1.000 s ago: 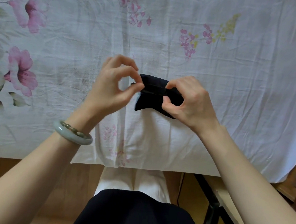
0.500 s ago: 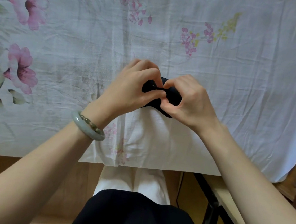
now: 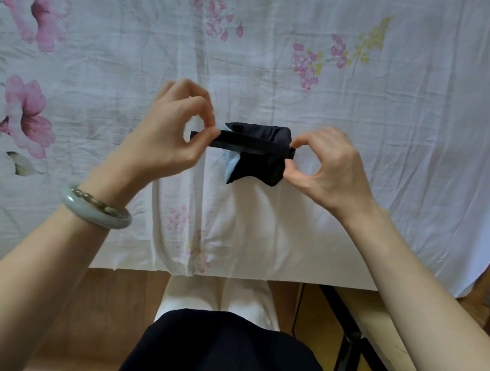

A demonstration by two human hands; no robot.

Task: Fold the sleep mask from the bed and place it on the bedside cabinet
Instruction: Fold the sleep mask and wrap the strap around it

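Over floral bedsheet (image 3: 362, 136), left hand (image 3: 167, 139) pinches strap (image 3: 242, 143) — right hand (image 3: 326, 169) grips folded sleep mask (image 3: 258, 162).

My view from the head camera: both forearms are bare, with no sleeves in frame. The left wrist carries a smooth, pale grey-green bangle (image 3: 95, 209) with a mottled brown-olive patch along its upper edge. The right wrist wears nothing. Below, I see a black garment (image 3: 221, 356) over white trousers (image 3: 218, 296).
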